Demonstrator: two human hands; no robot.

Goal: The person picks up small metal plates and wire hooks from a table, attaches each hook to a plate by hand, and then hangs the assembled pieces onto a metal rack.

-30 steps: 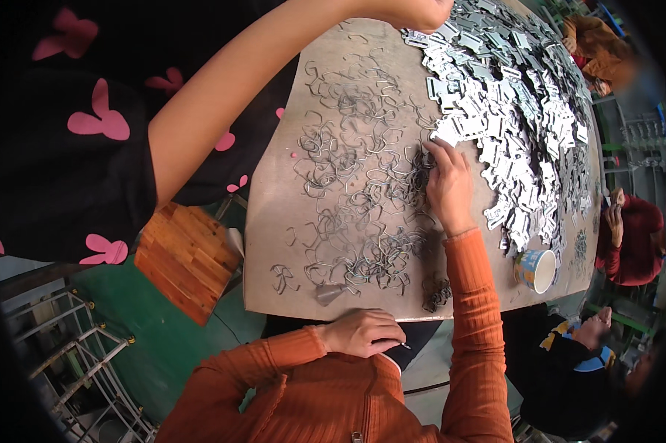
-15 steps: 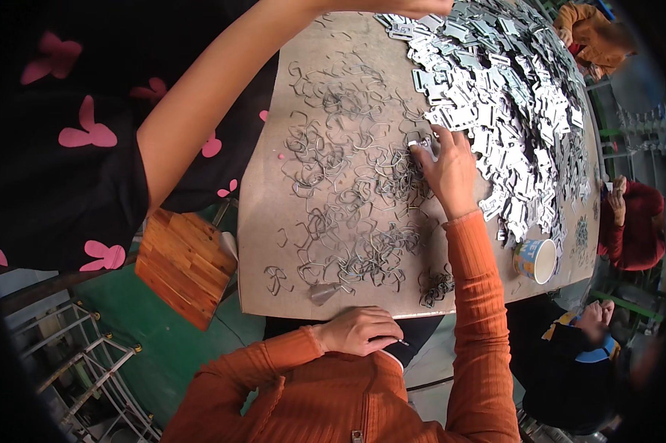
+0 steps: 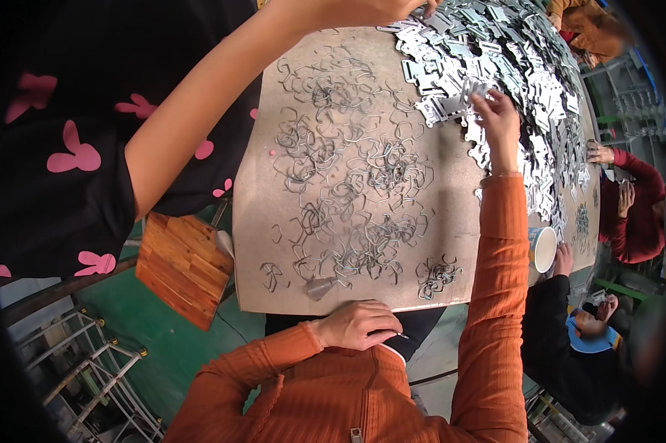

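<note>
My right hand (image 3: pixel 500 122), in an orange sleeve, is at the edge of a big heap of flat silver metal plates with slots (image 3: pixel 521 111). Its thumb and fingers pinch one such metal plate (image 3: pixel 476 88), slightly blurred. Close to my body, below the table edge, my left hand (image 3: pixel 359 325) is closed with its back up. A thin metal piece (image 3: pixel 402 335) pokes out past its fingertips; the rest is hidden. Many loose bent wire hooks (image 3: pixel 377 177) lie scattered over the brown table top (image 3: pixel 455 192) between me and the plates.
A co-worker's bare arm (image 3: pixel 200 103) reaches across from the left, its hand at the plates. A paper cup (image 3: pixel 544 249) stands at the right edge. Near me lie a small cone-shaped piece (image 3: pixel 320 288) and a wooden stool (image 3: pixel 182 266). Other people sit along the right.
My right hand has moved right and away from me, from beside the hooks to the plate heap, with a plate between its fingers. My left hand stays almost still.
</note>
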